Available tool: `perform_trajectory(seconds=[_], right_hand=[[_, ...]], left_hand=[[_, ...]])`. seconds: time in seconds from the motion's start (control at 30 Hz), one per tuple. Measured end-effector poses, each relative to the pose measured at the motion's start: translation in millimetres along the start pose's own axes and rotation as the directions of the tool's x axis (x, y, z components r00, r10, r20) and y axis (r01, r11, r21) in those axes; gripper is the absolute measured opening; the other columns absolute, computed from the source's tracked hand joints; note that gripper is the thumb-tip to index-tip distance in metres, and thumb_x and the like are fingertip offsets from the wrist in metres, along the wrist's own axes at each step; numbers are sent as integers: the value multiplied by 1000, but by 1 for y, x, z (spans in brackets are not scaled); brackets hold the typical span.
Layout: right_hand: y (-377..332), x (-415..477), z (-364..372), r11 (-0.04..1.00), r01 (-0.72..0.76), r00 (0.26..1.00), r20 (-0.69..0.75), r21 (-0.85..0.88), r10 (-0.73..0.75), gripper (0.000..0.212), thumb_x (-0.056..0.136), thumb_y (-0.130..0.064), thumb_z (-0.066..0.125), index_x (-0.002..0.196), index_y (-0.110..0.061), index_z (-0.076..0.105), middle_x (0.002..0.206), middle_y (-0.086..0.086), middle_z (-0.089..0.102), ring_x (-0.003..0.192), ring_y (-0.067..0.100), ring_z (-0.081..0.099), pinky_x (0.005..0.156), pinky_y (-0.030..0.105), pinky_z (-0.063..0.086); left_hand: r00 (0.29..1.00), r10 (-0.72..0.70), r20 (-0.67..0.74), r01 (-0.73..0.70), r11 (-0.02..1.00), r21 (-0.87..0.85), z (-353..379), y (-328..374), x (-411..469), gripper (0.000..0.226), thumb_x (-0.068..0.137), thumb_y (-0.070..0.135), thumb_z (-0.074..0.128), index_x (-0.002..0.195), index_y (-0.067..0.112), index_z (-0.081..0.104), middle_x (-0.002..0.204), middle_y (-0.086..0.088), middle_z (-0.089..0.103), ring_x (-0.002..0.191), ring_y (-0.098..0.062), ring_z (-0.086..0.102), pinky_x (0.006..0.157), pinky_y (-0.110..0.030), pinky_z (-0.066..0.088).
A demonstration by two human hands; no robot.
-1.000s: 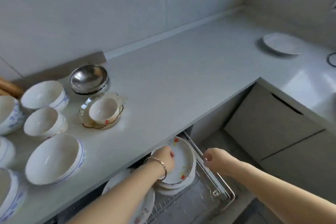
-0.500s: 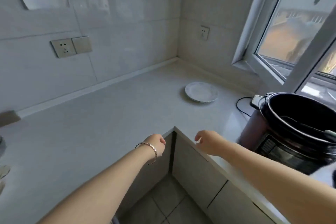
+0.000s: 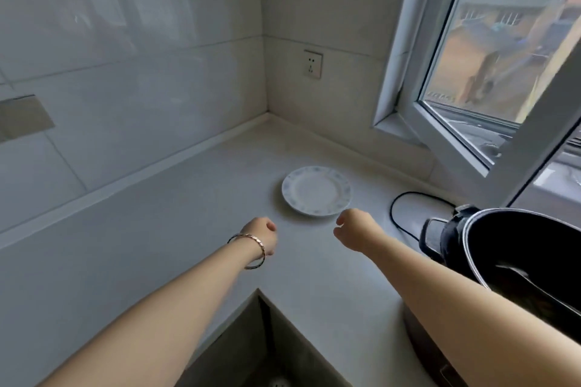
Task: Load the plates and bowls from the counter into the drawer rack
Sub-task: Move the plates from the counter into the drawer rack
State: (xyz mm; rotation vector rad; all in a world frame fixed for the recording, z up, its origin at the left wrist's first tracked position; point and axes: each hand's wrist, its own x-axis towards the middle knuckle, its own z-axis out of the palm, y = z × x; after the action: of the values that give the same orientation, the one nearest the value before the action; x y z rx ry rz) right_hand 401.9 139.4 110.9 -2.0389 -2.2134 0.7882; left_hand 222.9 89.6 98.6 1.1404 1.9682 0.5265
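Observation:
A white plate with a blue patterned rim (image 3: 316, 191) lies flat in the corner of the pale counter (image 3: 176, 217). My left hand (image 3: 261, 234), with a bracelet on its wrist, hovers over the counter just left of and short of the plate, fingers curled with nothing in them. Close to the plate's near right rim is my right hand (image 3: 353, 229), loosely curled and holding nothing. Neither hand touches the plate. The drawer rack and the bowls are out of view.
A black rice cooker (image 3: 515, 264) with its lid open stands at the right, its black cord (image 3: 396, 214) looping on the counter beside the plate. An open window (image 3: 471, 122) swings in above it. A wall socket (image 3: 312, 63) sits in the corner. The counter's inner corner edge (image 3: 259, 291) lies below my arms.
The view turned from the drawer rack and bowls to the counter corner. My left hand let go of the plates in the rack, and both hands reached forward to the lone plate.

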Motion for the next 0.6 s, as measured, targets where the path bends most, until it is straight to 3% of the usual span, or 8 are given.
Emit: perform_trajectory(seconds=[0.13, 0.3, 0.4, 0.5, 0.6], right_hand=[[-4, 94, 1, 985, -132, 991, -6, 112, 133, 32, 87, -10, 43, 114, -2, 59, 121, 16, 60, 110, 32, 57, 79, 29, 46], [9, 195, 17, 894, -371, 926, 30, 250, 376, 35, 91, -18, 43, 123, -3, 50, 128, 19, 52, 114, 32, 53, 88, 32, 46], [16, 239, 21, 839, -476, 876, 51, 264, 480, 40, 93, -23, 45, 126, -1, 44, 132, 23, 47, 118, 34, 50, 90, 33, 45], [21, 270, 30, 802, -550, 833, 83, 234, 547, 49, 94, -31, 48, 131, 1, 38, 136, 22, 42, 124, 34, 46, 98, 34, 42], [26, 287, 43, 772, -587, 809, 130, 245, 573, 50, 92, -30, 54, 129, 1, 40, 135, 22, 42, 122, 36, 49, 98, 35, 42]], left_hand=[[1000, -22, -7, 22, 998, 60, -12, 22, 103, 42, 86, 5, 44, 128, 9, 47, 125, -18, 60, 115, -32, 60, 95, -37, 49], [997, -77, 27, 71, 982, 176, -22, 45, 218, 52, 88, 15, 50, 138, 8, 35, 139, -15, 48, 126, -30, 49, 100, -30, 40], [988, -139, 64, 123, 969, 216, -18, 49, 274, 60, 87, 25, 55, 138, 4, 30, 143, -17, 42, 130, -32, 44, 105, -35, 37], [970, -208, 129, 179, 963, 202, -6, 46, 316, 64, 86, 27, 59, 137, 1, 31, 140, -18, 45, 129, -32, 47, 103, -36, 39], [961, -197, 195, 171, 975, 145, 13, 39, 338, 52, 81, 14, 59, 129, 3, 43, 123, -18, 61, 113, -32, 60, 93, -36, 49]])
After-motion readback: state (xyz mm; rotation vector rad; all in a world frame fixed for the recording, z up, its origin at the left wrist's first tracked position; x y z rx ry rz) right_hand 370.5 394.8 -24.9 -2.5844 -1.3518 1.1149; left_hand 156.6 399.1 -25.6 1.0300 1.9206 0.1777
